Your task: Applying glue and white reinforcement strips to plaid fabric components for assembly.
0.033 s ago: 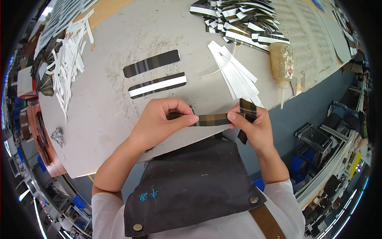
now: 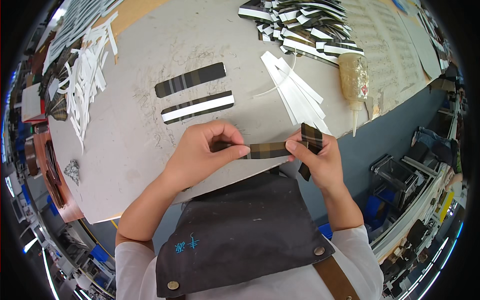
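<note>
At the left side of the table (image 2: 125, 140), a loose heap of white strips (image 2: 90, 75) trails toward a small speckled lump (image 2: 72, 171) near the left edge. From there a broad stretch of grey tabletop runs right to two flat pieces lying apart: a dark checked piece (image 2: 191, 80) and, closer to the person, a dark piece with a white band (image 2: 198, 108) along its length.

Just below these, the left hand (image 2: 195, 150) pinches one end of a brown checked strip (image 2: 267, 151), thumb pressed against finger. The strip lies nearly level between the two hands, just inside the table's front edge, with the dark apron (image 2: 240, 220) close below.

Beyond it, white strips fan out (image 2: 287, 95), and a crowded pile of banded pieces (image 2: 300, 22) sits farther back. The right hand (image 2: 322, 160) grips the strip's other end, out past the front edge. Dark cloth sticks up and hangs down at those fingers; from where I stand, I can't tell if it is the same strip or another.

Farther right, a yellowish bottle (image 2: 352, 80) reaches its nozzle over the table edge, toward grey floor (image 2: 385, 130) that leaves some elbow room.
</note>
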The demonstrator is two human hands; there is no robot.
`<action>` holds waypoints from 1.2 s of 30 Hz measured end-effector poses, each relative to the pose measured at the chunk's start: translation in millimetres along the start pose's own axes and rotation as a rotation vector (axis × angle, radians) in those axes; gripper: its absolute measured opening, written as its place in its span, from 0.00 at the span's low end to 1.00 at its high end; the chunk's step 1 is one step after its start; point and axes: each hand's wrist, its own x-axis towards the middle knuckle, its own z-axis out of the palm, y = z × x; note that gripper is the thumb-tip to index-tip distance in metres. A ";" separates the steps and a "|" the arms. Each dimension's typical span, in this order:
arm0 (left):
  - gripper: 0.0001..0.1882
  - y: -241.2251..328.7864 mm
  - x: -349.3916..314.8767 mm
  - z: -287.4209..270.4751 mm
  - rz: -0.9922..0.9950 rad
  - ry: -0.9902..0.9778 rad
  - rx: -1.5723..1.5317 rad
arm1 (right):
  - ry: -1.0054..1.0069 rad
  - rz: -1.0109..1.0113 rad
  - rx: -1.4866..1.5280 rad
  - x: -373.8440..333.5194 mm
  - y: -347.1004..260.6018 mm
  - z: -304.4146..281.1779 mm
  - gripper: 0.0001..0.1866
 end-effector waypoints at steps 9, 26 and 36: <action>0.17 5.3 3.8 15.3 0.598 0.034 0.604 | 0.055 -0.040 -0.021 -2.4 1.0 7.8 0.04; 0.14 -0.8 6.5 16.0 0.683 0.005 0.605 | 0.036 -0.045 0.003 -2.9 -2.5 7.8 0.04; 0.15 -0.8 6.1 13.3 0.660 -0.031 0.551 | 0.020 -0.022 0.095 -3.5 -2.5 7.5 0.05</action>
